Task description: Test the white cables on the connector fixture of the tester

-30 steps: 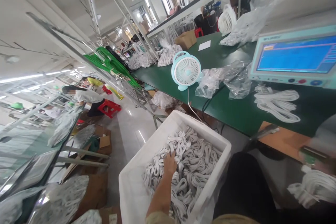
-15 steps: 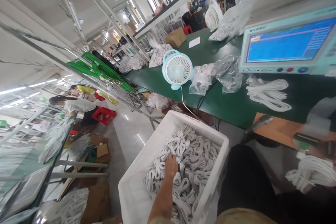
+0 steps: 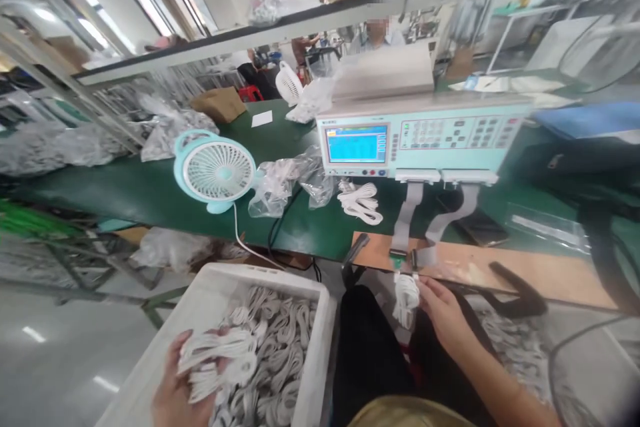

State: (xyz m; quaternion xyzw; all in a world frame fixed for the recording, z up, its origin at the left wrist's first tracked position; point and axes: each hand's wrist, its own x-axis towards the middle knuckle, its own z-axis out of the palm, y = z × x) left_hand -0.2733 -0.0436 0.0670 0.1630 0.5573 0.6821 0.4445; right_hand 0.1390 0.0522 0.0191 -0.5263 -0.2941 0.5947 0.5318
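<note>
My left hand (image 3: 183, 380) is closed around bundled white cables (image 3: 220, 357), over a white bin (image 3: 210, 280) filled with similar coiled cables. At the board's front edge, my right hand (image 3: 443, 303) has its fingers on one side of a coiled white cable (image 3: 407, 293). That coil hangs by a small green connector (image 3: 397, 260) at the end of a grey ribbon cable (image 3: 406, 217). Two ribbon cables run down from the light blue tester (image 3: 457, 140) with its lit screen.
A light blue fan (image 3: 220, 170) stands on the green table (image 3: 320, 230) beside plastic bags (image 3: 273, 190). Another white cable coil (image 3: 360, 201) lies before the tester. A person (image 3: 379, 33) is behind it.
The view has swung right, bringing the whole tester into sight. My left hand has lifted cables from the pile in the bin. My right hand now shows clearly at the coiled cable.
</note>
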